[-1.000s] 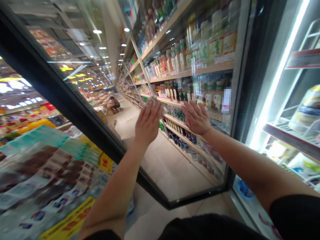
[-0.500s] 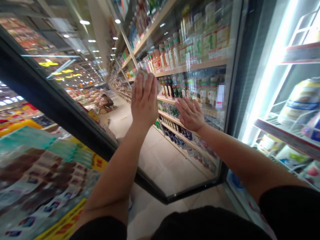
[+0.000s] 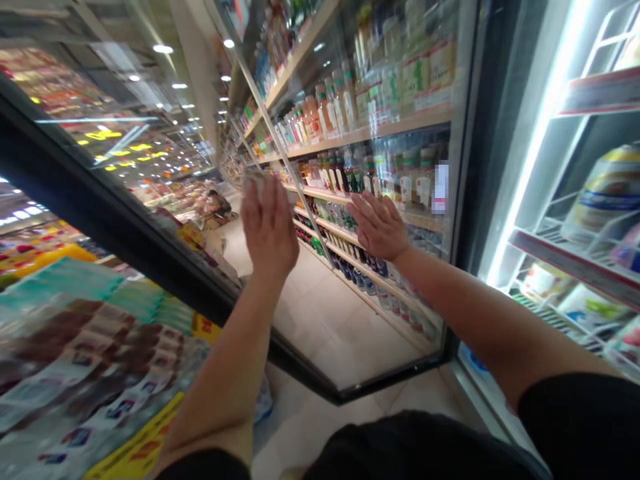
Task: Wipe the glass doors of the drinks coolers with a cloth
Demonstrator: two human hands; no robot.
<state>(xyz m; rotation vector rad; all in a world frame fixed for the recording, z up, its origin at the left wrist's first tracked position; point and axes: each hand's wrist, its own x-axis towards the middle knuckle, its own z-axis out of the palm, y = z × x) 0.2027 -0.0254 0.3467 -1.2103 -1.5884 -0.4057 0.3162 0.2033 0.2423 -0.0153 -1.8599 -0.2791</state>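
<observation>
My left hand (image 3: 270,230) is pressed over a pale, crumpled cloth (image 3: 257,175) against the glass door (image 3: 320,347). Only the cloth's edges show past the fingers, and the hand is slightly blurred. To its right, my right hand (image 3: 380,227) lies flat on the same pane, fingers stretched out and holding nothing. The door has a dark frame and stands swung open, with the hinge side at the right.
Lit cooler shelves (image 3: 565,267) with packaged goods stand to my right. Stacked packs of drinks (image 3: 90,360) are close on the left. Rows of bottles (image 3: 345,110) on shelves show in the glass. A crouching person (image 3: 219,203) appears farther back along the aisle.
My left hand has moved left and down across the pane with the cloth. My right hand stays in nearly the same place. The view has shifted slightly.
</observation>
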